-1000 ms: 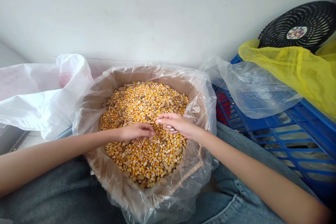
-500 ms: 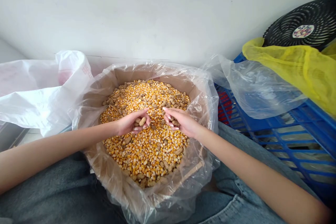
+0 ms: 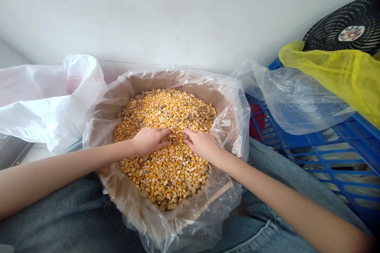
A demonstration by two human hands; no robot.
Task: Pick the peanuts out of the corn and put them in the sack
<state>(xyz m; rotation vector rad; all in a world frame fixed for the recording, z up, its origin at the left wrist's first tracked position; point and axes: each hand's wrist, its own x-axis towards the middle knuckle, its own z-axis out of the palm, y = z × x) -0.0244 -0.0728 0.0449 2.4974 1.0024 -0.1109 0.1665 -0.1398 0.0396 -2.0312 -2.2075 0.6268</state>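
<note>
A cardboard box [image 3: 145, 83] lined with a clear plastic bag [image 3: 181, 235] stands between my knees. In it lie yellow corn kernels [image 3: 166, 174] mixed with unshelled peanuts [image 3: 194, 187]. My left hand [image 3: 151, 140] is palm down at the middle of the heap, its fingers curled, with its palm and any peanuts in it hidden. Facing it across a small gap, my right hand [image 3: 202, 145] is also turned down with bent fingertips at the kernels. Its palm is out of sight too. A few peanuts show between the two hands.
White plastic sacking [image 3: 50, 114] lies left of the box. On the right stands a blue plastic crate [image 3: 320, 174] with clear plastic [image 3: 303, 102], yellow mesh [image 3: 335, 71] and a black fan grille [image 3: 341, 27] on or near it. A white wall [image 3: 178, 16] rises behind.
Both hands have turned from showing peanuts in their curled fingers to palm down, fingertips lowered to the corn. The peanuts in them are now hidden. The view has shifted slightly.
</note>
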